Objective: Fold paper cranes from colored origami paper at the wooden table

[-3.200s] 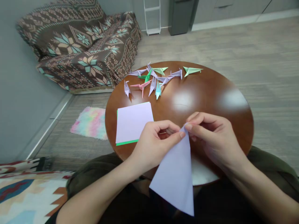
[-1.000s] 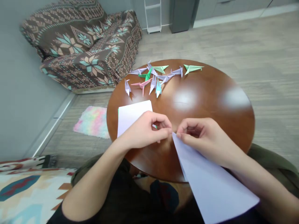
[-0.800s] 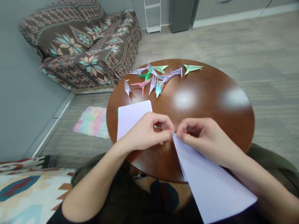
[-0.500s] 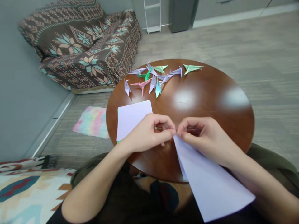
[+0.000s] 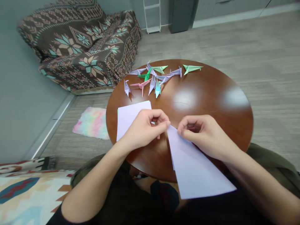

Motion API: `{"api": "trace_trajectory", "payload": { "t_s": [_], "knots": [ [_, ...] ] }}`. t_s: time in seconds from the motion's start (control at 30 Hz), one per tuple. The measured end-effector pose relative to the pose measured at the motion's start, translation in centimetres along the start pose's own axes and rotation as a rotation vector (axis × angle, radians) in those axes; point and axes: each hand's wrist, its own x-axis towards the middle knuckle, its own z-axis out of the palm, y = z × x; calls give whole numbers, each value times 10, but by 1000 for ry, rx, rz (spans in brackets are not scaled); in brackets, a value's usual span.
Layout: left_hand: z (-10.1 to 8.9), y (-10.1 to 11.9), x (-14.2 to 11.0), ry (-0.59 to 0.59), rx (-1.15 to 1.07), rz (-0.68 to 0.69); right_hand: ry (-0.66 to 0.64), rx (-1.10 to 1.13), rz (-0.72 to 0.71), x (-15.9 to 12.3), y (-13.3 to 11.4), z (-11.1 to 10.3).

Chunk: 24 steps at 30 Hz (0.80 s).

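A folded sheet of lavender paper (image 5: 194, 168) hangs between my hands over the table's near edge, its wide end toward my lap. My left hand (image 5: 152, 126) pinches the paper's top corner between thumb and forefinger. A little to the right, my right hand (image 5: 201, 132) has its thumb and fingertips closed on the paper's upper edge. Under and behind my left wrist lies a stack of lavender square paper (image 5: 131, 117), with a green sheet showing at its left edge. Several folded paper cranes (image 5: 157, 89) in lavender, green, pink and blue sit at the table's far left.
The round brown table (image 5: 211, 93) is glossy, with light reflections on its right side. A sofa with a patterned cover (image 5: 89, 53) stands beyond it at the left. A pastel fluffy rug (image 5: 92, 123) lies on the floor.
The paper has moved up and left with my left hand, and its lower end has risen. My hands have drawn apart, the right one now farther down the paper's edge.
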Motion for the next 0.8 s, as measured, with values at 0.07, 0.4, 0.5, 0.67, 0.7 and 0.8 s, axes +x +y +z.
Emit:
{"api": "trace_trajectory", "payload": {
  "t_s": [0.07,0.4,0.5,0.67,0.7,0.8],
  "knots": [
    [-1,-2,1,-32,42,17,3,13,3,0,1,2],
    [-19,-22,15,258,-531,-62,226,588,-94,28,16,-63],
    [-14,-25,16,255,-674,-156,231,661,-95,31,19,-58],
    [14,-27,10,167,-759,-178,245,479,-97,31,29,-29],
    [20,-27,8,148,-765,-193,305,444,-124,32,30,-27],
    [31,-28,3,59,-682,-204,470,348,-223,29,28,-27]
  ]
}}
